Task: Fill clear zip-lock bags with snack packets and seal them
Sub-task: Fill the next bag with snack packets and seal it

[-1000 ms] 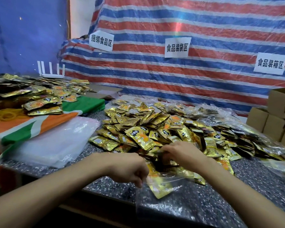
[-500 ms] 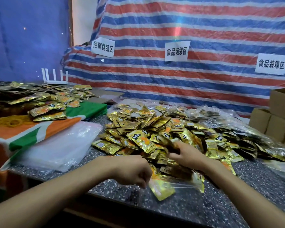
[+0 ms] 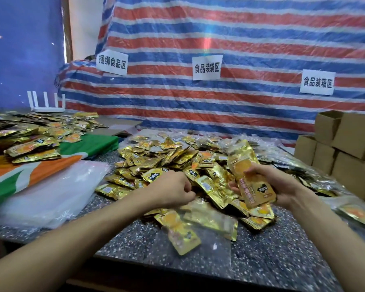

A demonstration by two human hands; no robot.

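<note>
A big heap of gold snack packets (image 3: 167, 163) covers the middle of the speckled table (image 3: 272, 249). My right hand (image 3: 278, 184) holds a small stack of gold packets (image 3: 251, 178) lifted above the heap. My left hand (image 3: 175, 189) is closed in a fist, pinching the top edge of a clear zip-lock bag (image 3: 198, 228) that lies flat near the table's front edge. Inside that bag lie a few packets, blurred.
A pile of empty clear bags (image 3: 51, 192) lies at the left on an orange, white and green cloth (image 3: 19, 175). More gold packets (image 3: 30, 140) sit far left. Filled bags (image 3: 303, 175) spread to the right. Cardboard boxes (image 3: 346, 148) are stacked at the right edge.
My right hand has come up from the heap with a stack of packets and moved right. My left hand stays closed on the bag's edge. The view has shifted slightly.
</note>
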